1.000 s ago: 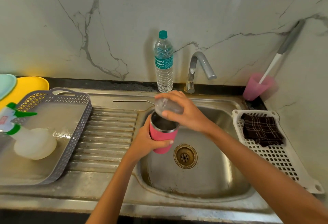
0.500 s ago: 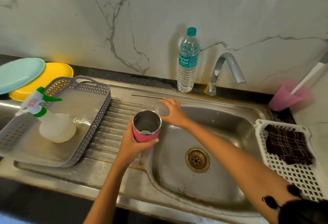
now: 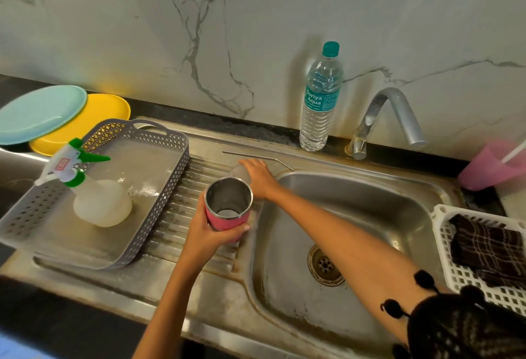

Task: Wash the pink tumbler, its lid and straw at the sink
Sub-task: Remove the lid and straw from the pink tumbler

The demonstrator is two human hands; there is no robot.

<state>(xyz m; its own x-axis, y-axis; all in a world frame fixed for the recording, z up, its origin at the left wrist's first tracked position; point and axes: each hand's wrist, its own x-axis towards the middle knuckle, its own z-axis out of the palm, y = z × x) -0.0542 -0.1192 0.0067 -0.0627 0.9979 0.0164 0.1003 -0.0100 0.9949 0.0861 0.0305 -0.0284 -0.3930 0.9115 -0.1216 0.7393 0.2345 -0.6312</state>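
Left hand: the left hand (image 3: 210,234) grips the pink steel-lined tumbler (image 3: 226,220) round its lower wall, thumb across the front and fingers wrapped behind.
Tumbler: it is held upright and uncapped, its mouth towards the camera, above the ridged steel draining surface (image 3: 176,230) at the basin's left edge.
Right hand: the right hand (image 3: 257,175) reaches past the tumbler's rim, its fingers curled down over the clear round plastic lid (image 3: 239,172).
Lid: it sits just behind the tumbler at the back of the ridges; I cannot tell whether it rests on the steel.
Straw: the thin bent steel straw (image 3: 256,156) lies flat on the back ledge, just beyond the right hand.
Sink: the steel sink basin (image 3: 370,210) lies right of the tumbler, with the curved tap (image 3: 395,108) behind it.
Left side: a grey perforated plastic tray (image 3: 170,176) holds a white spray bottle with green trigger (image 3: 99,205). Behind the tray, a teal plate (image 3: 39,113) overlaps a yellow plate (image 3: 113,108).
Back: a clear water bottle with teal cap (image 3: 320,102) stands against the marble wall.
Right side: there is a pink plastic cup (image 3: 486,170), and a white slotted basket (image 3: 461,279) holding a dark checked cloth (image 3: 489,244).
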